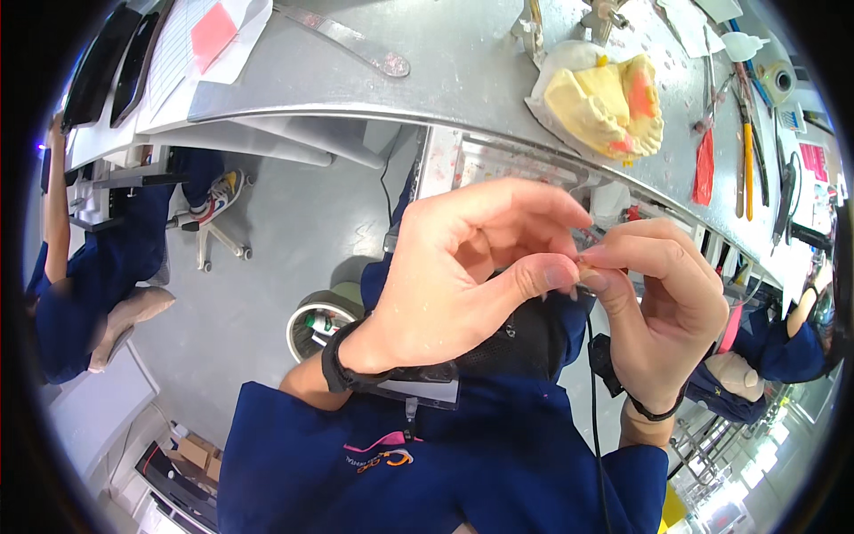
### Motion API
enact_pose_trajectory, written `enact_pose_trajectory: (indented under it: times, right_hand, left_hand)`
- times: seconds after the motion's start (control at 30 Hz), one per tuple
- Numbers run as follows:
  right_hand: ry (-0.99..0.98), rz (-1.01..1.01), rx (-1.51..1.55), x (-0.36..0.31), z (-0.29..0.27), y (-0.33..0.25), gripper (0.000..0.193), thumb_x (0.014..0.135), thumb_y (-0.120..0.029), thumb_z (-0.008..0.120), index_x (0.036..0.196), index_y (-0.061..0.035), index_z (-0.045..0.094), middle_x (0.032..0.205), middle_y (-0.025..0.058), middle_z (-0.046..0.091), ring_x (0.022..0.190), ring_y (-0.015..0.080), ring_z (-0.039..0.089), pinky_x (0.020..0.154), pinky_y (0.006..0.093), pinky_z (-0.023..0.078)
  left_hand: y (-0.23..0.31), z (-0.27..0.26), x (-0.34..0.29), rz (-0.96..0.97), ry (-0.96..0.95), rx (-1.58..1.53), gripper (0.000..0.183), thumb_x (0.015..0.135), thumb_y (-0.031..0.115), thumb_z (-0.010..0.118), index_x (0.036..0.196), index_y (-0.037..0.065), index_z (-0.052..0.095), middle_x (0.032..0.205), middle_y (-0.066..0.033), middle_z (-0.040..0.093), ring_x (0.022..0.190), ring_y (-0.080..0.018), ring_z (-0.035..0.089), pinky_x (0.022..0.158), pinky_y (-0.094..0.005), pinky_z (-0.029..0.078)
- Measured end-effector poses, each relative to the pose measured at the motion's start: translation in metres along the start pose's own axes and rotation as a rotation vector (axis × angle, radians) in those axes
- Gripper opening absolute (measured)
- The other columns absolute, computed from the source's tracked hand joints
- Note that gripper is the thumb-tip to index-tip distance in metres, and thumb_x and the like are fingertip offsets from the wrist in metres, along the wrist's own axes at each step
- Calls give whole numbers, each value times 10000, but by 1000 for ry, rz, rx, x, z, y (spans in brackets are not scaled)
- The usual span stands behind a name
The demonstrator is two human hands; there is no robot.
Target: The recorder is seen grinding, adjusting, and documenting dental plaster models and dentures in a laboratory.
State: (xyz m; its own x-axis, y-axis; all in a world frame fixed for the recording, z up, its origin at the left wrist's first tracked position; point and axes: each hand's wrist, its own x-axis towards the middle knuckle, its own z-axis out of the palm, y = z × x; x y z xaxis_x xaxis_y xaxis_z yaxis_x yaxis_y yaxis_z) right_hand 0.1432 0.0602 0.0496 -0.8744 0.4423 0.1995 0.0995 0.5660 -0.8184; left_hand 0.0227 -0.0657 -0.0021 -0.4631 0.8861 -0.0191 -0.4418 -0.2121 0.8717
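Note:
My left hand [449, 276] is held in front of my body, below the bench edge, with its fingers curled and its thumb reaching toward the right fingertips. My right hand [667, 307] meets it there, thumb and forefinger pinched together. Something tiny and pale sits between the fingertips of the two hands, too small and too covered to name. Beyond them on the bench lies a yellowish plaster dental cast [578, 102] with pink wax on it, nearest to my right hand. Neither hand touches the cast.
A metal spatula [347, 43] lies on the metal bench [454, 67], left of the cast. Right of it are a red-handled tool [704, 167] and a yellow-handled tool [747, 169]. Below, a bin [294, 334] stands by my left arm. Other people sit at both sides.

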Motion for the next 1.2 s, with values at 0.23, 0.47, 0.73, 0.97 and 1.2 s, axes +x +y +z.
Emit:
enact_pose_trajectory:
  times: [0.23, 0.47, 0.73, 0.97, 1.2]
  right_hand:
    - [290, -229, -300, 24, -4, 7, 150, 777, 97, 649, 910, 36, 621, 1004, 145, 590, 882, 204, 566, 799, 285, 440]
    - [246, -303, -593, 36, -2, 4, 174, 702, 53, 732, 855, 3, 665, 1013, 149, 627, 833, 196, 580, 711, 288, 457]
    - [204, -442, -837, 49, -2, -11, 213, 597, 29, 746, 782, 44, 642, 1000, 187, 648, 764, 220, 614, 631, 281, 464]
    - [200, -347, -665, 48, -18, 8, 271, 713, 29, 725, 964, 32, 624, 1054, 162, 632, 912, 233, 610, 745, 307, 476]
    - [228, -227, -417, 52, -19, 24, 567, 726, -35, 751, 1234, 24, 507, 1244, 154, 555, 1178, 260, 530, 951, 387, 459]
  left_hand:
    - [17, -30, 3, 450, 54, 801, 104, 757, 10, 703, 708, -18, 616, 537, -30, 551, 349, -59, 378, 351, -221, 230]
    - [50, -31, 40, 947, -87, 1192, 227, 566, 12, 807, 716, 22, 637, 657, -45, 581, 557, -157, 487, 439, -249, 326]
    - [53, -37, 80, 1133, -285, 1021, 277, 565, -8, 794, 819, -9, 684, 776, -100, 636, 663, -223, 571, 578, -284, 492]
    - [50, -29, 85, 1089, -257, 1050, 272, 580, -25, 782, 835, -19, 687, 801, -118, 644, 697, -232, 589, 606, -288, 502]
    - [45, -23, 92, 1031, -249, 1086, 269, 595, -41, 770, 851, -28, 690, 825, -136, 653, 731, -241, 607, 634, -293, 511]
